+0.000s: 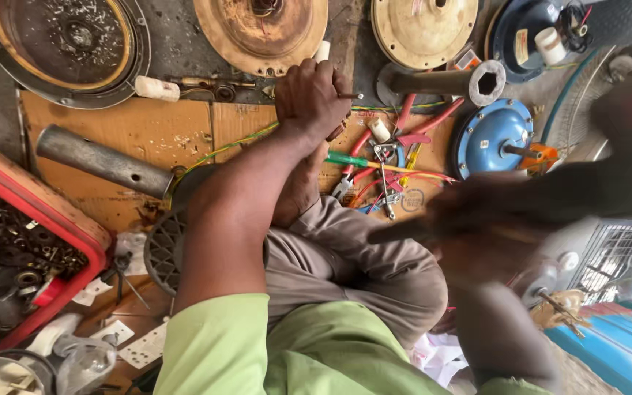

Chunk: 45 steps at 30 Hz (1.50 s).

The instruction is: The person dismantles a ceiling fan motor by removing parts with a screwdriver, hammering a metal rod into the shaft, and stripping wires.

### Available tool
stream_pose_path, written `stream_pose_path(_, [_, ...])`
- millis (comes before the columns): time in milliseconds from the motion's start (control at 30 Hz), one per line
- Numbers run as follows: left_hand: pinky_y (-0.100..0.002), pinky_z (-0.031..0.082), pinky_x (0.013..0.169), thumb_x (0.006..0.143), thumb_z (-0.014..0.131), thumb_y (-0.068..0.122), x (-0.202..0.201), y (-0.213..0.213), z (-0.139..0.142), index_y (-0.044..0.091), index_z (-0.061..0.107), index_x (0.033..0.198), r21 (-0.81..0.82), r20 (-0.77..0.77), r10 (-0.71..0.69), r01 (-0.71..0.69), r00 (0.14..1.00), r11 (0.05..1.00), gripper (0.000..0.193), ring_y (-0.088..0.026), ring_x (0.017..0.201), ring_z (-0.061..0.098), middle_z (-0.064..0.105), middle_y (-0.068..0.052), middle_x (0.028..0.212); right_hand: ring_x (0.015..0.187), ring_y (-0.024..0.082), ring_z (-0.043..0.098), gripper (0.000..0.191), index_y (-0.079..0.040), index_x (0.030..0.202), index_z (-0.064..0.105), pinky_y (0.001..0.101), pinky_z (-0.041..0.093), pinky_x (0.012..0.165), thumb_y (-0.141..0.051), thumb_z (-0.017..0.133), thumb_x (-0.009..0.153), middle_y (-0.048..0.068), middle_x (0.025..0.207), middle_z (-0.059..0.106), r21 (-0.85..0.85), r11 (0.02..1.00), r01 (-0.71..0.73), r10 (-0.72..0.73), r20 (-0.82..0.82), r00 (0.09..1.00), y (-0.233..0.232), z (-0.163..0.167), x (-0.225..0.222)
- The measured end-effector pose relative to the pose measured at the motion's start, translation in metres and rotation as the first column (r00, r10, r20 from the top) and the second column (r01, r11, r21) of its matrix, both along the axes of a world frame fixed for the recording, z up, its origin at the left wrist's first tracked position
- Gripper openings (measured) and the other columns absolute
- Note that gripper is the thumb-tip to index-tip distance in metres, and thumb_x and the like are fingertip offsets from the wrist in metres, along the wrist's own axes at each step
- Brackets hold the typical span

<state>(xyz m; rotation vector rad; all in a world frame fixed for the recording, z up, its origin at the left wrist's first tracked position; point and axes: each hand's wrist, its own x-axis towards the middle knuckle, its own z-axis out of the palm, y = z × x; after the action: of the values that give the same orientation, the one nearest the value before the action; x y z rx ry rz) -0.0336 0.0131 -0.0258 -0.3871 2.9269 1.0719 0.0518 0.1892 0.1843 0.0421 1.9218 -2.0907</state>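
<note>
The thin metal rod [350,96] lies near the cardboard sheet's [133,132] far edge, on a concrete floor [184,51] crowded with fan motor housings. It juts from the left hand [310,95], whose fingers [328,74] are curled tight around it. The right hand [469,216] is a blur; its grip cannot be told.

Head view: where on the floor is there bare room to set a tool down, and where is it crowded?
Bare cardboard lies between the grey pipe and the dark round housing. Right of the left hand it is crowded with pliers, a screwdriver and wires, up to the blue motor cover. The red tray is full. The right hand is blurred.
</note>
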Motion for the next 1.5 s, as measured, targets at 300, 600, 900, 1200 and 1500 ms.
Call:
stream_pose_path(300, [-0.051,0.051,0.081,0.09,0.062,0.033,0.004,0.004,0.009,0.009,0.073,0.089,0.061,0.115,-0.055,0.048,0.992,0.997,0.026,-0.03,0.088,0.066,0.069,-0.014,0.093,0.064,0.015,0.052,0.021,-0.007,0.121,0.062,0.0283,0.045,0.054,-0.023,0.055,0.109,0.002,0.083,0.058,0.08,0.994,-0.07,0.068,0.021,0.997,0.017,0.008,-0.002])
stream_pose_path(600, [-0.054,0.053,0.074,0.092,0.062,0.03,0.001,0.001,0.0,0.012,0.074,0.085,-0.035,-0.051,-0.027,0.025,0.998,0.999,0.023,-0.034,0.083,0.068,0.07,-0.015,0.089,0.066,0.016,0.054,0.02,-0.01,0.121,0.065,0.0293,0.046,0.056,-0.022,0.057,0.108,0.004,0.086,0.06,0.31,0.933,-0.18,0.15,0.12,0.981,0.012,-0.001,-0.014])
stream_pose_path(900, [-0.054,0.051,0.075,0.085,0.064,0.027,0.001,-0.004,0.006,0.01,0.072,0.087,0.043,-0.057,-0.032,0.034,0.998,0.998,0.019,-0.034,0.086,0.066,0.069,-0.012,0.089,0.053,0.01,0.047,0.042,-0.029,0.15,0.048,0.0265,0.042,0.046,-0.028,0.056,0.109,0.0,0.067,0.053,0.284,0.939,-0.195,0.114,0.279,0.954,0.036,-0.079,0.012])
stream_pose_path(1200, [-0.051,0.05,0.077,0.09,0.062,0.03,0.004,0.003,0.002,0.011,0.072,0.089,0.04,-0.01,-0.022,0.022,1.0,0.999,0.021,-0.032,0.088,0.066,0.068,-0.013,0.093,0.058,0.009,0.044,0.039,-0.016,0.147,0.054,0.027,0.04,0.048,-0.028,0.054,0.11,-0.001,0.07,0.049,0.043,0.999,0.018,-0.018,-0.008,1.0,0.016,-0.003,0.011])
stream_pose_path(1500, [-0.051,0.051,0.081,0.081,0.068,0.031,0.005,0.004,0.016,0.015,0.073,0.082,0.051,0.085,-0.067,0.063,0.994,0.997,0.017,-0.032,0.089,0.066,0.069,-0.012,0.09,0.056,0.011,0.046,0.036,-0.013,0.145,0.052,0.0283,0.041,0.047,-0.027,0.054,0.112,0.0,0.07,0.05,0.205,0.978,-0.042,0.038,0.02,0.999,0.043,0.025,-0.003])
